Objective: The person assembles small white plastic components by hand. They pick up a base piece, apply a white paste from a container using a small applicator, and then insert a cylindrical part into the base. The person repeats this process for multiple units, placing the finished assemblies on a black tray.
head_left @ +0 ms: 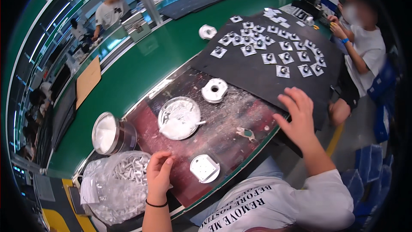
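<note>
My left hand (159, 174) hovers with curled fingers at the mouth of a clear plastic bag (116, 187) full of small white parts; whether it pinches one I cannot tell. Just right of it lies a round white housing (204, 168). My right hand (298, 116) rests with fingers spread on the near edge of a black mat (244, 71) and holds nothing. Several small square grey pieces (269, 58) with dark centres lie spread over the mat. A white dish of white paste (179, 117) and another round white housing (214, 90) sit on the stained work plate (231, 124).
An open metal tin (109, 133) of white paste stands left of the dish. A third white housing (207, 31) and a brown board (88, 79) lie on the green bench (146, 64). A seated person (362, 43) works at the right; another person (110, 10) stands far left.
</note>
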Motion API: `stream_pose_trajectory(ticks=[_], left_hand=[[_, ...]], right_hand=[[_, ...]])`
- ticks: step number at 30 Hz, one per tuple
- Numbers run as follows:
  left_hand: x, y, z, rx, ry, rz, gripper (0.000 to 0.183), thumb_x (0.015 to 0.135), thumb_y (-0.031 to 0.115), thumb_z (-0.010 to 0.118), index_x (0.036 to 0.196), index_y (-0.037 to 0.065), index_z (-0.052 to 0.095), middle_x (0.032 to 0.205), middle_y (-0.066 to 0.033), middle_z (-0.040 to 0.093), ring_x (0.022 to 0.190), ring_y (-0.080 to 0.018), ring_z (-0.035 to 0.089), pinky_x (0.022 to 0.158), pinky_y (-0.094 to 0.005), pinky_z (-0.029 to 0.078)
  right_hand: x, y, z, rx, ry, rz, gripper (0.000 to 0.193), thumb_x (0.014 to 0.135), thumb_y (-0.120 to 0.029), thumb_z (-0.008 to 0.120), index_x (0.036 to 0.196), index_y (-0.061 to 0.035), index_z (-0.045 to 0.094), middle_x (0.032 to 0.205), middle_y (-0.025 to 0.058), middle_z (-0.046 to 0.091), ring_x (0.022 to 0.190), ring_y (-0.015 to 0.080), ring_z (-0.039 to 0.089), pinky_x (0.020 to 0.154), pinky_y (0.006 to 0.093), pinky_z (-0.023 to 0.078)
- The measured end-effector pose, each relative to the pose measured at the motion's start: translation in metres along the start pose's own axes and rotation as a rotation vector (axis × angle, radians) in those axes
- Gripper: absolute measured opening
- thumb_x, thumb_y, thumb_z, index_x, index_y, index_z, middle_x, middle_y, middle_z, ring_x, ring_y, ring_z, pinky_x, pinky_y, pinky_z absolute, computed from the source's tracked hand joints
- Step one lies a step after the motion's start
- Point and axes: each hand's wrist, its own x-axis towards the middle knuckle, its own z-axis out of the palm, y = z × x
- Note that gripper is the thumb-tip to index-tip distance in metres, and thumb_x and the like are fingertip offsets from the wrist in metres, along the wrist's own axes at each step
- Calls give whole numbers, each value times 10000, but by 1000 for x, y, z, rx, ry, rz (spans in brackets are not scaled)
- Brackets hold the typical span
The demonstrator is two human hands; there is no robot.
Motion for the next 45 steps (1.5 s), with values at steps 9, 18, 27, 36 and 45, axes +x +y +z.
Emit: stream_pose_trajectory(ticks=[9,18,27,36,45], left_hand=[[3,4,3,-7,-36,29,158,886,27,564,1042,2,560,953,-58,616,878,-115,589,813,-245,467],[1,3,-2,1,-42,-4,155,892,40,567,1042,0,564,947,-51,617,880,-108,581,815,-242,464],[1,0,-2,28,-71,-4,149,897,39,540,1043,11,558,944,-52,616,879,-111,572,817,-243,453],[3,-2,-2,-2,-67,-7,151,896,28,551,1044,-1,564,942,-56,617,893,-118,584,826,-248,463],[4,-2,-1,15,-66,-12,146,892,26,553,1035,-2,566,937,-55,617,875,-114,580,816,-247,464]], right_hand=[[-25,93,16,-212,-159,-6,365,765,-224,679,1081,-67,587,1200,99,550,1204,295,456,998,439,337],[-88,148,-1,-83,208,650,446,811,-224,664,1197,-67,504,1221,112,509,1132,270,487,973,377,364],[-82,137,-3,1356,363,1401,415,892,-226,595,1233,-28,468,1115,98,588,995,211,588,857,333,477],[-91,144,1,1390,491,1243,328,929,-218,537,1195,-30,500,1102,70,601,972,196,602,834,328,492],[-98,138,-3,1388,572,1222,340,937,-218,521,1214,-23,490,1136,70,590,1006,196,588,858,326,479]])
